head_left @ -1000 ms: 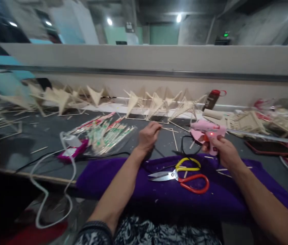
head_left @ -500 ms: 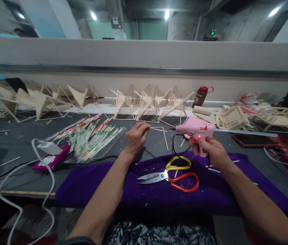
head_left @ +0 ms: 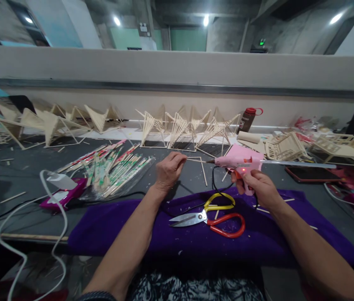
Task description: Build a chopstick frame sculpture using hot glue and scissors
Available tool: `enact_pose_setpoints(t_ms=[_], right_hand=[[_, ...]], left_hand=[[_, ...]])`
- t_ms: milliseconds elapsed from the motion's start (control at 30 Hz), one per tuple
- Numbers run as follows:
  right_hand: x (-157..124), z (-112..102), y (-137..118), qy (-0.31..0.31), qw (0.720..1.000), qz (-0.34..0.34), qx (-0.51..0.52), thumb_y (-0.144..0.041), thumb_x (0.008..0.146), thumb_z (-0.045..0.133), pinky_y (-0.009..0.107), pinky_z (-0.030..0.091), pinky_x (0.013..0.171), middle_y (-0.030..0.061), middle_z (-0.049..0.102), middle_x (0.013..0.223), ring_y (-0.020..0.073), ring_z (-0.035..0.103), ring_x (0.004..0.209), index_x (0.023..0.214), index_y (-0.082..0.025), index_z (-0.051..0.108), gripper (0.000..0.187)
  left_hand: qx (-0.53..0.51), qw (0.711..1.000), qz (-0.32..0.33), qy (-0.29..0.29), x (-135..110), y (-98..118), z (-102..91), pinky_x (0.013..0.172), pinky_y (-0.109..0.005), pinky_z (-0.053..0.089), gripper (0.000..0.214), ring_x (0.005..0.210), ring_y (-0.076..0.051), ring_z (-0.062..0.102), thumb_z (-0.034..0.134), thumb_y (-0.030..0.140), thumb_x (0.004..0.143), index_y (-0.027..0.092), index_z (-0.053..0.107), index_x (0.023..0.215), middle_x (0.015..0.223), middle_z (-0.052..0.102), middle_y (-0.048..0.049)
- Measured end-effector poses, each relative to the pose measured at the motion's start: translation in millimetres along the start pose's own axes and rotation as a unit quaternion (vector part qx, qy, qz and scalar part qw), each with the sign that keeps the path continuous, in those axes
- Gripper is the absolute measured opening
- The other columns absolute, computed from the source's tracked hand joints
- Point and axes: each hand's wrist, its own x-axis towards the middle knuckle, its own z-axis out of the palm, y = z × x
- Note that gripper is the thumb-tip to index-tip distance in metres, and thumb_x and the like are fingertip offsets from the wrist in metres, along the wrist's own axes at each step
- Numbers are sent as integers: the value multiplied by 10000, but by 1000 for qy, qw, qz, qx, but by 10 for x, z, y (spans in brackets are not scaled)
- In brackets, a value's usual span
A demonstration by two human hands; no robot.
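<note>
My left hand pinches the end of a thin wooden stick that points right, above the dark table. My right hand grips a pink glue gun with a red light lit; its nozzle points left and sits at the stick's free end. Its black cord loops down to the purple cloth. Scissors with a yellow and a red handle lie shut on the cloth between my forearms.
A bag of wrapped chopsticks and a magenta box with a white cable lie left. Stick-built models line the back wall, with a red-capped bottle. A phone and more models sit right.
The view swung and steadied. The glue gun's nozzle has come left to the tip of the stick held in my left hand. The scissors have not moved.
</note>
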Motion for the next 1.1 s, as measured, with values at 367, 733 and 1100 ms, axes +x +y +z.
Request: enact_pose_setpoints(t_ms=[367,733,1100], right_hand=[[18,-1,9,1,1000,7,-16,-431,873,474,235,271,478,9,574,560,94,411,486,871,-142,628,327],[8,-6,-16,0,999,9,-37,-430,867,469,238,271,473,9,571,555,92,413,478,862,-136,631,336],[11,-6,0,13,1000,-2,-24,-479,840,487,253,283,484,14,562,563,119,425,494,884,-144,627,366]], left_hand=[[2,1000,7,12,-3,-27,-9,675,-201,434,113,779,-109,615,529,244,853,216,633,883,885,663,-8],[-1,1000,-9,10,-13,-49,-3,689,-201,434,115,792,-109,615,519,252,861,214,625,882,882,659,-7],[-14,999,-31,-18,-24,-32,-1,694,-216,433,115,808,-124,616,525,256,852,226,630,887,901,663,-12]])
